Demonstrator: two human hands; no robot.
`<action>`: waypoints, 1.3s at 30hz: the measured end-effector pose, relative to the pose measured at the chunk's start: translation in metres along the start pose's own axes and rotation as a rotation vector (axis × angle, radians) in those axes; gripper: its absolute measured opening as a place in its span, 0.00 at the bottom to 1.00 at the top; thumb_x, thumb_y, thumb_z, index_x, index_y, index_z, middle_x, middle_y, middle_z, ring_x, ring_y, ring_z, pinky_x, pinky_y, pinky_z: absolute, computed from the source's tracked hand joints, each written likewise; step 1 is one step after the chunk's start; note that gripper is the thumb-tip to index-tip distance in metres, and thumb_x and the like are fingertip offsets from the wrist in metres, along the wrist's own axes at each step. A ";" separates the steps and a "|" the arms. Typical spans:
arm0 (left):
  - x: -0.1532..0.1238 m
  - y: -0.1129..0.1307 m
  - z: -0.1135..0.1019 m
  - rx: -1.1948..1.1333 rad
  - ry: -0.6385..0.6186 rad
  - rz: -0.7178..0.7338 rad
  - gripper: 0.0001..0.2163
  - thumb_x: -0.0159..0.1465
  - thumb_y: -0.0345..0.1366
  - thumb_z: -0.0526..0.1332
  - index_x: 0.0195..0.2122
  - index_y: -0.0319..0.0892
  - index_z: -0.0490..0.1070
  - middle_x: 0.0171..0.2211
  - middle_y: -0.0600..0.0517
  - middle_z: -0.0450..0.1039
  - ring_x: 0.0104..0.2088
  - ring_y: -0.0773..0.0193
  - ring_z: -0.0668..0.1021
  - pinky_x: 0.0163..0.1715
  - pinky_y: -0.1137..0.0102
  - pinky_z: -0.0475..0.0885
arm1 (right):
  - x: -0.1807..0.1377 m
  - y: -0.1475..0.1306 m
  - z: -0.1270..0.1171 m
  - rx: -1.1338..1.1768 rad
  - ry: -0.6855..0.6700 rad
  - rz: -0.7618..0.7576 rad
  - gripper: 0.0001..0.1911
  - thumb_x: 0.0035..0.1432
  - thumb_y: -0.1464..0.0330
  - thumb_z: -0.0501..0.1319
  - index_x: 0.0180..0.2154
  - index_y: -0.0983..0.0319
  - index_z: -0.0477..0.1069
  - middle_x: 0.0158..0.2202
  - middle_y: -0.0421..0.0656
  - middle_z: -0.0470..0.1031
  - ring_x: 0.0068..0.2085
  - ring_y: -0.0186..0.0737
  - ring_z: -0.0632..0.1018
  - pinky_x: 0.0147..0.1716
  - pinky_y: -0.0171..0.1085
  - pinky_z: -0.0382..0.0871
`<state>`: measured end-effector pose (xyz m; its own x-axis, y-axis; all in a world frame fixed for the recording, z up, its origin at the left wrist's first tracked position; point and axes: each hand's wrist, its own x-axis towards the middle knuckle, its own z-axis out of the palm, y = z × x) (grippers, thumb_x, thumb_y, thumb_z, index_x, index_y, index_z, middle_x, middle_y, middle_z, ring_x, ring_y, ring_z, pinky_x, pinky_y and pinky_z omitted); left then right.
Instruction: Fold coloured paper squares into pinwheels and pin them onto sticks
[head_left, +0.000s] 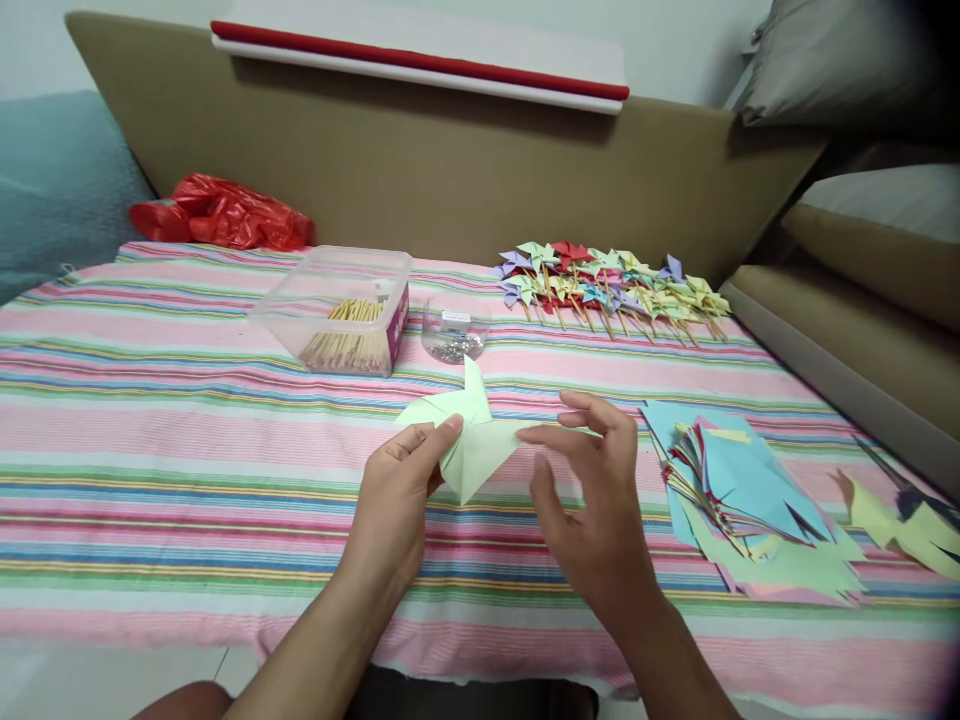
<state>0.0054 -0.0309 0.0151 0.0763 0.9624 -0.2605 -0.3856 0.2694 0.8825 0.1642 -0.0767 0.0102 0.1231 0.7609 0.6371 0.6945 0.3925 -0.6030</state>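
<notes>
We pinched pale-green, bladed paper pinwheel (475,428) in left hand (401,490) over multicoloured striped cloth (187,480); right hand (596,490), fingers spread by blade (495,448), contact unclear; shaping step, we judged; next move seemingly needed steady pinch.

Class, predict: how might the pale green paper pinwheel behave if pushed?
The pinwheel is probably light, being folded paper held in the left hand. Its thin blades would likely bend. The folds might loosen if the thumb pressing near its middle lifted.

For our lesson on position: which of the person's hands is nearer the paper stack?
Right. The right hand is just left of the paper stack; the left hand is farther left, pinching the green paper pinwheel.
</notes>
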 end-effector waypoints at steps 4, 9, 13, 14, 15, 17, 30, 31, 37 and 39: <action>0.000 -0.001 0.001 -0.003 -0.007 -0.010 0.14 0.55 0.44 0.72 0.25 0.39 0.74 0.23 0.56 0.69 0.25 0.70 0.69 0.26 0.75 0.66 | -0.002 -0.004 0.004 -0.104 -0.086 -0.187 0.13 0.61 0.75 0.63 0.44 0.54 0.76 0.60 0.47 0.58 0.62 0.52 0.64 0.55 0.52 0.65; -0.002 -0.001 0.003 0.003 -0.029 0.002 0.14 0.56 0.43 0.72 0.24 0.39 0.73 0.22 0.57 0.67 0.25 0.70 0.68 0.27 0.75 0.65 | -0.001 -0.008 0.006 -0.016 -0.098 -0.091 0.08 0.63 0.71 0.62 0.38 0.53 0.78 0.60 0.45 0.61 0.63 0.52 0.64 0.56 0.53 0.65; -0.003 -0.001 0.003 0.058 -0.029 0.020 0.16 0.56 0.45 0.72 0.23 0.40 0.72 0.22 0.57 0.68 0.25 0.70 0.67 0.27 0.74 0.64 | 0.000 -0.009 0.005 0.125 -0.081 0.098 0.06 0.65 0.67 0.61 0.38 0.53 0.77 0.57 0.46 0.65 0.63 0.51 0.65 0.56 0.54 0.65; -0.004 -0.001 0.003 0.074 -0.033 0.023 0.15 0.57 0.45 0.72 0.23 0.40 0.72 0.23 0.57 0.69 0.25 0.70 0.68 0.28 0.74 0.64 | 0.000 -0.008 0.006 0.156 -0.069 0.146 0.05 0.64 0.66 0.61 0.38 0.53 0.77 0.56 0.46 0.66 0.63 0.50 0.66 0.57 0.54 0.65; -0.004 -0.002 0.004 0.089 -0.039 0.026 0.15 0.57 0.44 0.72 0.24 0.40 0.72 0.23 0.57 0.69 0.26 0.70 0.68 0.28 0.74 0.64 | 0.000 -0.007 0.006 0.185 -0.055 0.195 0.05 0.64 0.65 0.62 0.37 0.53 0.77 0.56 0.46 0.66 0.62 0.50 0.67 0.57 0.54 0.65; -0.005 -0.004 0.004 0.112 -0.055 0.024 0.14 0.57 0.44 0.72 0.24 0.40 0.73 0.23 0.56 0.69 0.26 0.69 0.69 0.29 0.73 0.64 | 0.000 -0.004 0.008 0.241 -0.025 0.287 0.04 0.62 0.63 0.64 0.35 0.53 0.78 0.55 0.45 0.67 0.61 0.50 0.68 0.58 0.55 0.64; -0.009 -0.006 0.007 0.178 -0.102 0.041 0.13 0.58 0.44 0.71 0.25 0.41 0.75 0.23 0.56 0.71 0.26 0.68 0.69 0.28 0.73 0.64 | 0.000 -0.003 0.012 0.363 0.032 0.485 0.05 0.57 0.63 0.67 0.31 0.56 0.77 0.52 0.46 0.69 0.60 0.52 0.69 0.55 0.53 0.68; -0.009 -0.006 0.007 0.180 -0.105 0.040 0.13 0.58 0.44 0.71 0.25 0.41 0.75 0.23 0.56 0.71 0.26 0.68 0.69 0.28 0.73 0.64 | 0.000 -0.002 0.013 0.366 0.036 0.487 0.05 0.57 0.63 0.67 0.31 0.56 0.77 0.52 0.46 0.69 0.60 0.51 0.69 0.55 0.53 0.68; -0.010 -0.006 0.006 0.193 -0.119 0.033 0.13 0.58 0.45 0.71 0.25 0.41 0.77 0.24 0.55 0.73 0.27 0.68 0.71 0.29 0.73 0.64 | 0.000 -0.002 0.014 0.332 0.031 0.476 0.06 0.55 0.62 0.68 0.31 0.57 0.77 0.51 0.47 0.68 0.58 0.52 0.70 0.54 0.53 0.69; -0.009 -0.006 0.006 0.190 -0.118 0.023 0.13 0.57 0.45 0.72 0.25 0.41 0.77 0.24 0.55 0.73 0.27 0.68 0.71 0.29 0.73 0.64 | 0.001 -0.003 0.014 0.333 0.030 0.481 0.06 0.55 0.62 0.68 0.30 0.57 0.77 0.51 0.47 0.69 0.58 0.52 0.70 0.54 0.53 0.69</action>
<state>0.0125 -0.0413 0.0142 0.1804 0.9628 -0.2014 -0.2093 0.2376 0.9485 0.1525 -0.0700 0.0057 0.3926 0.8808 0.2647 0.2964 0.1513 -0.9430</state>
